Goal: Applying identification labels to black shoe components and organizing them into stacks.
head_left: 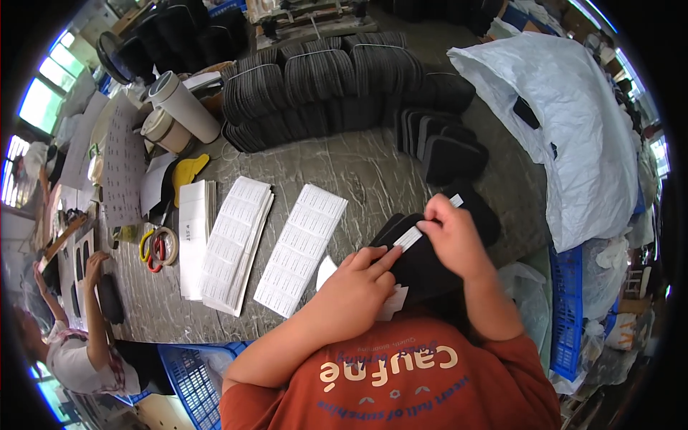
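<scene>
My left hand (365, 279) lies with its index fingertip on the lower end of a white printed label (409, 238). White paper (392, 304), apparently part of a label sheet, sticks out from under that hand on both sides; its thumb is hidden. At the label's upper end, my right hand (451, 233) pinches with thumb and index finger. The label rests along the edge of a black flat pad (423, 269), among several overlapping pads in front of my chest. Just beyond my right hand, another white label (456, 201) shows against a black pad (479, 215).
Label sheets (301, 247) and a stack of them (233, 247) lie left, near scissors (147, 245) and a tape roll (166, 246). Bundled black pads (315, 75) line the back. A white sack (573, 122) and blue crate (566, 308) stand right. Another person (89, 344) works far left.
</scene>
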A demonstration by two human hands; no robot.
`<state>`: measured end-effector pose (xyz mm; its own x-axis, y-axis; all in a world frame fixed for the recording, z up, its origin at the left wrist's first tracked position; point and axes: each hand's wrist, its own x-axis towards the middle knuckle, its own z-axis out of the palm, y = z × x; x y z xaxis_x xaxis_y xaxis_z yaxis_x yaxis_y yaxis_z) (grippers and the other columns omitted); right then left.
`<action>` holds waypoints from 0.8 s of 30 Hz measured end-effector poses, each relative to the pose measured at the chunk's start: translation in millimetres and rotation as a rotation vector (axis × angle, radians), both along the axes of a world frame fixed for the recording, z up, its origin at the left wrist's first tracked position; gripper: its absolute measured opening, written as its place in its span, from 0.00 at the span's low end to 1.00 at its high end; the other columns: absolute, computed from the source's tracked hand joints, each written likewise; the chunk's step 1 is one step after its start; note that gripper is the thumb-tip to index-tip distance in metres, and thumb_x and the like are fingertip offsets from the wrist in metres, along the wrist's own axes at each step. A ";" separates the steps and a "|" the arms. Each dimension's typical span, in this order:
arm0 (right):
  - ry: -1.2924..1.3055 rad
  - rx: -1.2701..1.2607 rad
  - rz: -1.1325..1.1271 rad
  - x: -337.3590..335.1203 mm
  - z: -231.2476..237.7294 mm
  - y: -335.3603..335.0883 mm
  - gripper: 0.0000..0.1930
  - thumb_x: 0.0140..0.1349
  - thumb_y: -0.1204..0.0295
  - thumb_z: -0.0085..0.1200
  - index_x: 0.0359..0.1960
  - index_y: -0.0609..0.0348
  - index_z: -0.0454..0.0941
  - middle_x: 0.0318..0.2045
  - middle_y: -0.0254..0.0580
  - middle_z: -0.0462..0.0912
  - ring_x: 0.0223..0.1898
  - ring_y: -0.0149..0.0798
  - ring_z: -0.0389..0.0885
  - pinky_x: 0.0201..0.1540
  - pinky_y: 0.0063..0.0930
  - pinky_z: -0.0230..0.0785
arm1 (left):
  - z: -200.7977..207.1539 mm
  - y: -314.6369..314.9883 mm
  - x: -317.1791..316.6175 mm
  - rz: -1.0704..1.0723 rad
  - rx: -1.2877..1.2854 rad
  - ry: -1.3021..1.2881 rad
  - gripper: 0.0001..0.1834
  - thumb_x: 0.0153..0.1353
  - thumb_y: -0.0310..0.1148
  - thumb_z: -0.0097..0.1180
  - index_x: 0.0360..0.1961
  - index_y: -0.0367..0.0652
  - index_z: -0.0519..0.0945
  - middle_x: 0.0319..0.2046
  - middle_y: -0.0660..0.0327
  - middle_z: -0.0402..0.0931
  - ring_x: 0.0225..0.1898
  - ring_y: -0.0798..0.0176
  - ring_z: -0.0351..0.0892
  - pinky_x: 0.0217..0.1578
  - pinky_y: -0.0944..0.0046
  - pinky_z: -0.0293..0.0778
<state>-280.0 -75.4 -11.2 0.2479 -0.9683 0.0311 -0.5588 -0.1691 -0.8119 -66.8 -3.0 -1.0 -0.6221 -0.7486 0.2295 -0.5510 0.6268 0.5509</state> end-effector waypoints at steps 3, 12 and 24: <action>-0.005 -0.010 -0.058 -40.1 7.0 -19.0 0.09 0.55 0.82 0.58 0.30 0.62 0.68 0.21 0.43 0.71 0.24 0.35 0.68 0.30 0.30 0.65 | -0.6 3.8 7.6 0.067 0.015 0.092 0.06 0.55 0.25 0.59 0.30 0.34 0.76 0.50 0.48 0.78 0.50 0.47 0.76 0.48 0.52 0.72; -0.158 -0.022 0.235 -1.9 26.1 29.7 0.04 0.55 0.79 0.60 0.29 0.62 0.76 0.30 0.41 0.77 0.35 0.41 0.76 0.39 0.31 0.68 | 11.3 -1.0 3.2 0.409 0.221 0.348 0.05 0.59 0.25 0.58 0.28 0.34 0.76 0.29 0.48 0.79 0.29 0.45 0.78 0.31 0.53 0.73; -0.642 0.332 0.234 13.6 -6.5 -4.4 0.04 0.63 0.82 0.51 0.34 0.62 0.69 0.41 0.40 0.75 0.38 0.30 0.75 0.42 0.23 0.69 | 6.7 11.0 8.2 -0.032 0.000 -0.066 0.09 0.55 0.30 0.59 0.28 0.34 0.74 0.53 0.47 0.77 0.60 0.48 0.72 0.58 0.53 0.70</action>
<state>-266.4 -79.7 -17.7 0.4793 -0.8765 -0.0455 0.0614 0.0852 -0.9945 -58.6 8.0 5.7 -0.6591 -0.7284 0.1873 -0.5659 0.6444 0.5144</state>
